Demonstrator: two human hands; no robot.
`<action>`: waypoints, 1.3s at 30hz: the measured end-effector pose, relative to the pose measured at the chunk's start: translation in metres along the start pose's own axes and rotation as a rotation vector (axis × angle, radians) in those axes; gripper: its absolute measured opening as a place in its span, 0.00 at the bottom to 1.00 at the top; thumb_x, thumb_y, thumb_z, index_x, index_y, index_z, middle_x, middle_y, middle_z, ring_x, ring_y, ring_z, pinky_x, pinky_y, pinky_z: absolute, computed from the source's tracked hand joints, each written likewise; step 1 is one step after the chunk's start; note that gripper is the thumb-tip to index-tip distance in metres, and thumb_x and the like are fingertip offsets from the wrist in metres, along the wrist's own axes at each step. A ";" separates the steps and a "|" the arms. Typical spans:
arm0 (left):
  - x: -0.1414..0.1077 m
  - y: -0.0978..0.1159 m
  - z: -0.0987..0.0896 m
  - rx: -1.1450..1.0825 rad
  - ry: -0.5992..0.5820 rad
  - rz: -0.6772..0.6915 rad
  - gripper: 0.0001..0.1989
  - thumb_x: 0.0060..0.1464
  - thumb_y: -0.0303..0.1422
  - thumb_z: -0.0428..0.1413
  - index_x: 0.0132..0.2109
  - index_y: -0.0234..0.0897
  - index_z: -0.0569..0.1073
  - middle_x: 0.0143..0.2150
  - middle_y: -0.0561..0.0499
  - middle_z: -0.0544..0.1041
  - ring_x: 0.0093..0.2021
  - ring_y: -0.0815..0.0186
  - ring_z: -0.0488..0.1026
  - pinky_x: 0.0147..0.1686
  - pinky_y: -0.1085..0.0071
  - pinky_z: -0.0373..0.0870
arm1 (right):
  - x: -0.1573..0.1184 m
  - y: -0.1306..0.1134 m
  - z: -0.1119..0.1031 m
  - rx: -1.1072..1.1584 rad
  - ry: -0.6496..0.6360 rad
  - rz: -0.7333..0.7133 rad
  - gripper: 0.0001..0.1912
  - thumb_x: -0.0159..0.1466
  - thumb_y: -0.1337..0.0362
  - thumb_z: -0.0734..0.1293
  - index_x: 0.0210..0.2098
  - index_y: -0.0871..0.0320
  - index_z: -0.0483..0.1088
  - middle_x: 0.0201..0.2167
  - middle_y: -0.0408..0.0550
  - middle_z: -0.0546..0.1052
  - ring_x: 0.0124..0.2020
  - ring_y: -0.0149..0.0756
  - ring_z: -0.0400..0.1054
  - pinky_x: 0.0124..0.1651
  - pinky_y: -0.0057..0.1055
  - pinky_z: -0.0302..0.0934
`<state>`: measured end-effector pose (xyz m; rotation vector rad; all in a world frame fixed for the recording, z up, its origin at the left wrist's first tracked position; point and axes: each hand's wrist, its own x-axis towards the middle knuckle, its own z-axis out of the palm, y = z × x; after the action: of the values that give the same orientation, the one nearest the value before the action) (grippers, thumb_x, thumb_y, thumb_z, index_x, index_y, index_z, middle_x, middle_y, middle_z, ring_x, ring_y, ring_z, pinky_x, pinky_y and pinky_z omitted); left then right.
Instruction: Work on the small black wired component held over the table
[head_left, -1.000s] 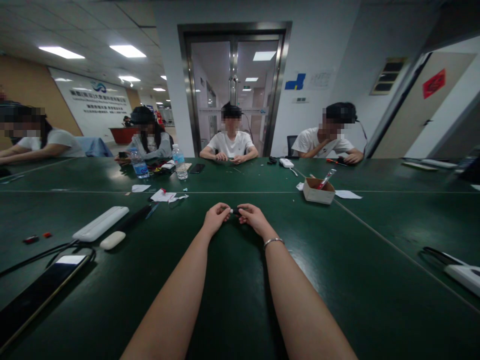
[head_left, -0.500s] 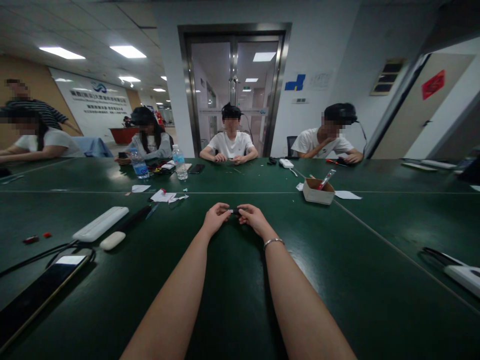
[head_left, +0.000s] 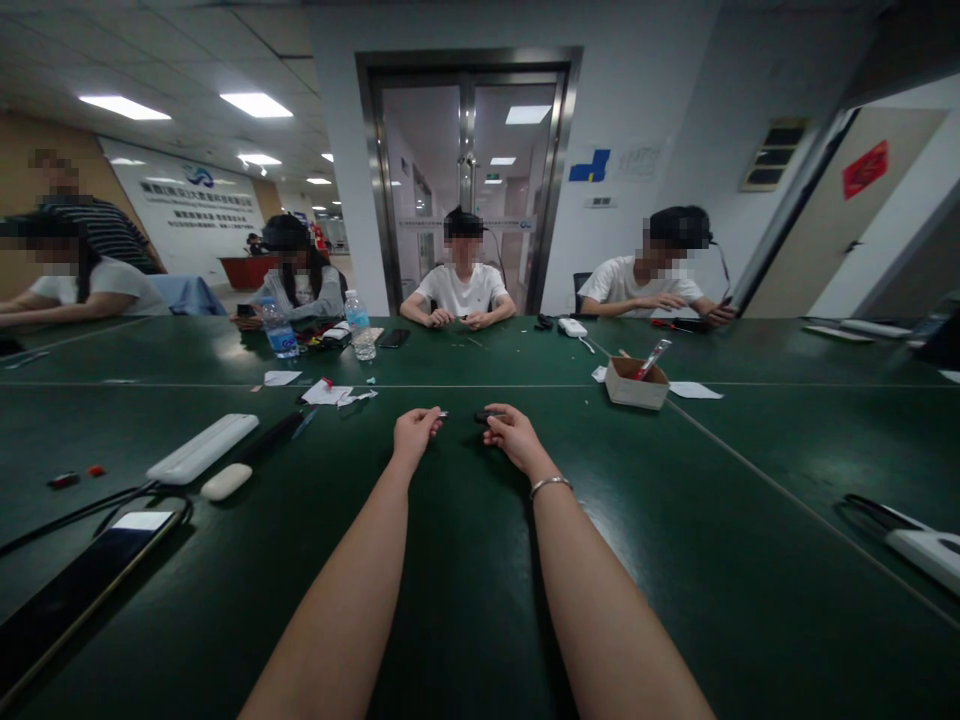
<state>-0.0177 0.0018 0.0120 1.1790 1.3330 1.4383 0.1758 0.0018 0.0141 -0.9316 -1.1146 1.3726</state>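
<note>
Over the dark green table (head_left: 465, 560), my left hand (head_left: 416, 436) pinches a small piece with a light metallic tip (head_left: 443, 415) pointing right. My right hand (head_left: 513, 436), with a silver bracelet on the wrist, grips a small black object (head_left: 481, 416) between thumb and fingers. A short gap separates the two pieces. The parts inside my fingers are hidden, and both pieces are too small to identify.
Left lie a phone (head_left: 82, 590), a white power bank (head_left: 202, 448), a white oval case (head_left: 226, 482) and cables. Papers (head_left: 327, 392) and bottles (head_left: 360, 325) stand further off. A small box (head_left: 637, 384) is ahead right. Several people sit around the table.
My hands have moved apart, the left one leftward, and the pieces that met between them are now separated. Across the table at right, a person has lowered a hand from the face.
</note>
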 end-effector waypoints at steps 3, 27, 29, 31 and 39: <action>-0.002 0.000 -0.001 0.016 -0.060 0.020 0.15 0.48 0.41 0.59 0.34 0.31 0.76 0.28 0.48 0.77 0.25 0.72 0.70 0.26 0.74 0.66 | -0.001 -0.001 0.001 -0.055 -0.043 0.022 0.11 0.57 0.71 0.68 0.40 0.60 0.70 0.25 0.43 0.73 0.22 0.27 0.69 0.26 0.24 0.67; -0.006 0.006 0.016 0.161 -0.139 -0.017 0.14 0.50 0.40 0.58 0.33 0.30 0.76 0.27 0.46 0.78 0.25 0.70 0.72 0.25 0.75 0.67 | 0.001 0.002 0.002 -0.116 -0.133 -0.020 0.15 0.53 0.68 0.72 0.40 0.59 0.71 0.25 0.42 0.73 0.23 0.26 0.69 0.26 0.24 0.66; -0.006 0.009 0.017 0.119 -0.138 -0.072 0.14 0.49 0.39 0.59 0.32 0.29 0.76 0.27 0.46 0.78 0.25 0.70 0.73 0.26 0.75 0.67 | 0.001 0.002 0.002 -0.116 -0.135 -0.026 0.15 0.53 0.68 0.72 0.40 0.59 0.71 0.25 0.42 0.73 0.23 0.26 0.69 0.26 0.24 0.66; -0.006 0.010 0.018 0.087 -0.133 -0.114 0.15 0.48 0.40 0.60 0.31 0.29 0.76 0.27 0.45 0.78 0.25 0.70 0.73 0.26 0.74 0.68 | 0.001 0.003 0.002 -0.120 -0.134 -0.030 0.14 0.54 0.68 0.72 0.40 0.59 0.70 0.25 0.42 0.74 0.23 0.27 0.69 0.27 0.24 0.66; -0.011 0.010 0.019 0.234 -0.098 -0.027 0.20 0.50 0.47 0.56 0.28 0.31 0.75 0.23 0.48 0.76 0.21 0.70 0.70 0.24 0.73 0.66 | 0.001 0.004 0.001 -0.131 -0.148 -0.038 0.15 0.53 0.67 0.72 0.41 0.58 0.71 0.26 0.42 0.74 0.24 0.26 0.69 0.28 0.25 0.66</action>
<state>0.0032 -0.0057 0.0212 1.3582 1.4726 1.2130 0.1739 0.0029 0.0110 -0.9084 -1.3414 1.3679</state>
